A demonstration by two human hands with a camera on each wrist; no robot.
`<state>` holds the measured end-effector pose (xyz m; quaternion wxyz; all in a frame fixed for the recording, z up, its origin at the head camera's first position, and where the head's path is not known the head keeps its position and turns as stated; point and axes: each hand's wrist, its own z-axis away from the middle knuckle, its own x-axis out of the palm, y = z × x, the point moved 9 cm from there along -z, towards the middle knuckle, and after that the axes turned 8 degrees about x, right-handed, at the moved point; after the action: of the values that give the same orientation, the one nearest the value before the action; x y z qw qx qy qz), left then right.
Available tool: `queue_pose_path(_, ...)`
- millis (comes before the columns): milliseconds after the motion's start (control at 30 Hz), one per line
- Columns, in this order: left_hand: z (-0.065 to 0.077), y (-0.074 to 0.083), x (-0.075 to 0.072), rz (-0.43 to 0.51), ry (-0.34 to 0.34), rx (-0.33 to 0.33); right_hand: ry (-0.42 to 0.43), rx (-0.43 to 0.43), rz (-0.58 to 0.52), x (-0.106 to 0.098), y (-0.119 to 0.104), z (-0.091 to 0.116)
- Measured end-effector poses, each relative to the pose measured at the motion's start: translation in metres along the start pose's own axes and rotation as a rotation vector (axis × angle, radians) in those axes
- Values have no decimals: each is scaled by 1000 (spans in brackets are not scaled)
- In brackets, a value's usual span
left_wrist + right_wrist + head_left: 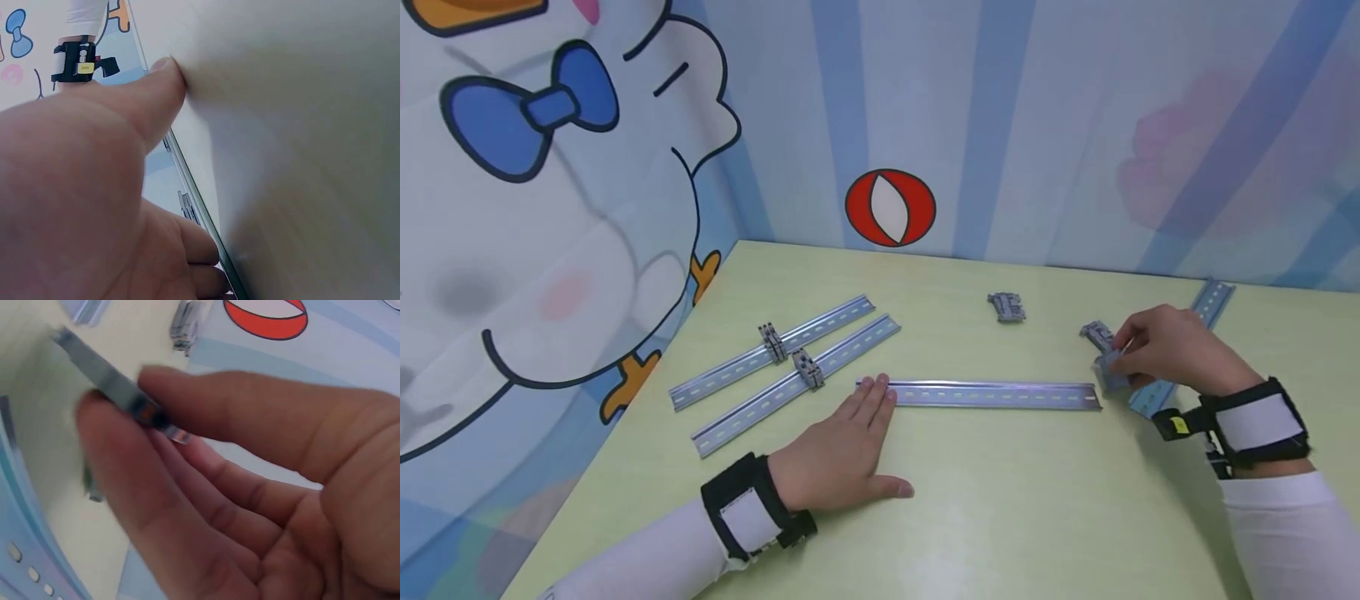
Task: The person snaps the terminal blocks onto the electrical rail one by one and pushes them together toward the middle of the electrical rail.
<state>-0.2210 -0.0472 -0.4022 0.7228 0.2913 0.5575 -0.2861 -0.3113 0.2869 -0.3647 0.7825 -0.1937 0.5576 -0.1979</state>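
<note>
- my left hand [835,458] is lying with fingers straight and thumb spread aside; its fingertips are touching the left end of a long silver slotted metal rail [992,396].
- my right hand [1176,350] is pinching a small thin flat grey block [103,372] between thumb and forefinger (motion is blurring its details in the right wrist view).
- in the head view that block is showing just beside the rail's right end; i cannot tell whether it is touching the table.
- a loose grey ridged block [1097,335] is lying just beyond it.
- a slanting silver slotted rail [1216,298] is passing behind my right hand.
- on the left, a farther silver rail [722,379] and a nearer silver rail [737,421] are lying side by side, each bearing a dark grey ridged block [807,369] across it.
- another small grey block [1007,307] is lying alone toward the back of the pale yellow table [1000,500].
</note>
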Motion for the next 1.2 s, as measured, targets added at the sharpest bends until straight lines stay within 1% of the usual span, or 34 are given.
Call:
queue_pose_path(233,0,-1,0,-2,-1,-3,-129,17,-12,11,-6,6)
queue_pose_path(300,0,-1,0,-3,-1,-3,-150,19,-14,13,-8,8)
queue_pose_path(433,1,1,0,0,-1,-5,-167,22,-11,18,-9,9)
queue_pose_path(633,1,1,1,4,2,-5,-133,29,19,25,-13,7)
queue_pose_path(833,1,3,0,-1,13,3,-97,34,61,27,-20,8)
queue_pose_path(1200,1,1,-2,7,6,0,44,13,136,25,-36,8)
